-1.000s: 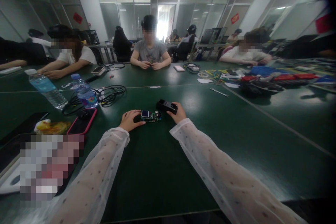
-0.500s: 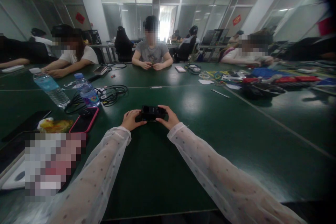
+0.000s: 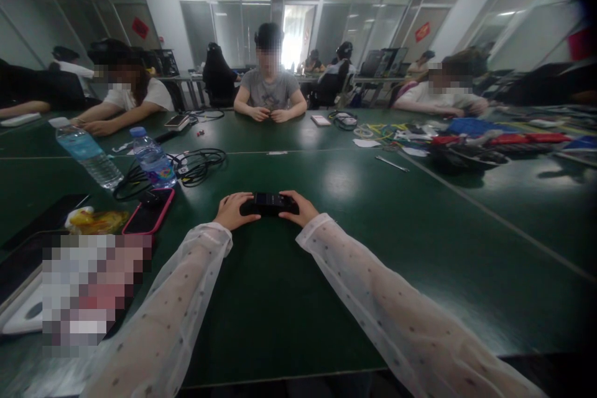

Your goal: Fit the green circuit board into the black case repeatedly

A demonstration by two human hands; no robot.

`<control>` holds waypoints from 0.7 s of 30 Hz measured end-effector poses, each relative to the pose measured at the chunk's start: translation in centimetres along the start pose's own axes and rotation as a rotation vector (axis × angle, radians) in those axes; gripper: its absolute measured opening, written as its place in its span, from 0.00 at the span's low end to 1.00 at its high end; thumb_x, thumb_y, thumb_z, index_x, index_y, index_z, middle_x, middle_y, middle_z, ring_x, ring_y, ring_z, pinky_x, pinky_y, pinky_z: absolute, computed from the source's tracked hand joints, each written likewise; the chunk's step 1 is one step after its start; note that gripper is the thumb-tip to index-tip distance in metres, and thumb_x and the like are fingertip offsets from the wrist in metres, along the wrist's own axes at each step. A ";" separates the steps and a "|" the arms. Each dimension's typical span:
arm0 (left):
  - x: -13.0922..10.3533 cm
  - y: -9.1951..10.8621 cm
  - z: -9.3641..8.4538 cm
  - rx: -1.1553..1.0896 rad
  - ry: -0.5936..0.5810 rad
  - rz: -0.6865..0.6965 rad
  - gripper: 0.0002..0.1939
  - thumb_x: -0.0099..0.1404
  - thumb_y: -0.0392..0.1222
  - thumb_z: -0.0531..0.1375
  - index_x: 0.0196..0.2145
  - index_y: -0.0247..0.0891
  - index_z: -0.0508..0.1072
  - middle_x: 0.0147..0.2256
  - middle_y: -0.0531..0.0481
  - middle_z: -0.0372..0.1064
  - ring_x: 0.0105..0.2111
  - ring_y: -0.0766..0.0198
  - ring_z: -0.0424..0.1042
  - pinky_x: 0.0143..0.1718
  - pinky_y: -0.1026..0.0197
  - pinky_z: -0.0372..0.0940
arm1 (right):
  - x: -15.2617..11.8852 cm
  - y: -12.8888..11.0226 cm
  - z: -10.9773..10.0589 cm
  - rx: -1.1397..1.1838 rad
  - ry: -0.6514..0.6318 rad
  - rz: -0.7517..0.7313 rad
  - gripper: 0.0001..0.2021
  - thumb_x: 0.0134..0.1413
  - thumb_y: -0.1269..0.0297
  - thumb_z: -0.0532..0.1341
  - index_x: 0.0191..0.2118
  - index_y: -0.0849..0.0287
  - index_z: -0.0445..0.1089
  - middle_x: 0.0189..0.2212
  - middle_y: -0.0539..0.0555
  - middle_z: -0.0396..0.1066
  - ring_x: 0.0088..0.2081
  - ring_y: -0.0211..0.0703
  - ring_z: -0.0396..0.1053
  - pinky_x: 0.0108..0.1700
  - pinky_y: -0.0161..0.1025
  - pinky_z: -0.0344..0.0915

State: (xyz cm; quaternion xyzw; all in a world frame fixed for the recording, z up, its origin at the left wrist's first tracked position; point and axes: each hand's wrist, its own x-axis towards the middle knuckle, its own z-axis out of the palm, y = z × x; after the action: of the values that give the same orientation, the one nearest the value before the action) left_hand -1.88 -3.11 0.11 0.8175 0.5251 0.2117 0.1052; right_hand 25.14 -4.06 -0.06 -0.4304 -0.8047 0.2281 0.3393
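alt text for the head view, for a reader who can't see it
Both hands, left hand and right hand, press on a small black device lying on a green table. Water bottles and cables lie left.

Two water bottles (image 3: 149, 158), black cables (image 3: 196, 168), pink-cased phone (image 3: 149, 211), seated people (image 3: 269, 90)

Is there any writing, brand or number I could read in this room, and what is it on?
None can be read.
Black device between the left hand and right hand: no legible marking.
Bottle labels: too blurred.
Red wall signs: characters too small.
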 end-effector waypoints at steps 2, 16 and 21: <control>0.0 0.0 -0.1 0.001 -0.018 0.012 0.33 0.51 0.63 0.64 0.51 0.46 0.69 0.57 0.47 0.62 0.59 0.49 0.58 0.59 0.44 0.49 | 0.0 0.2 0.0 0.006 -0.001 -0.005 0.29 0.46 0.61 0.67 0.55 0.50 0.59 0.49 0.56 0.68 0.49 0.50 0.69 0.51 0.54 0.65; -0.1 0.3 -0.3 -0.017 -0.003 -0.012 0.29 0.56 0.63 0.61 0.51 0.48 0.68 0.57 0.49 0.63 0.59 0.51 0.58 0.59 0.46 0.49 | -0.1 -0.1 0.1 0.008 0.004 -0.006 0.30 0.47 0.62 0.67 0.56 0.50 0.58 0.51 0.57 0.66 0.51 0.50 0.67 0.53 0.54 0.63; -0.1 0.3 -0.3 -0.022 -0.009 -0.013 0.29 0.55 0.63 0.61 0.51 0.47 0.68 0.57 0.49 0.63 0.59 0.51 0.58 0.59 0.46 0.49 | -0.2 -0.2 0.1 0.009 0.005 -0.004 0.30 0.46 0.63 0.67 0.56 0.49 0.58 0.52 0.56 0.66 0.52 0.50 0.67 0.53 0.55 0.63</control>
State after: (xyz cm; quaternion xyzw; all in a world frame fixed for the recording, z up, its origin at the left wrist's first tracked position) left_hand -1.82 -3.31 0.43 0.8138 0.5278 0.2130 0.1179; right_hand 25.03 -4.36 -0.06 -0.4279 -0.8037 0.2302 0.3436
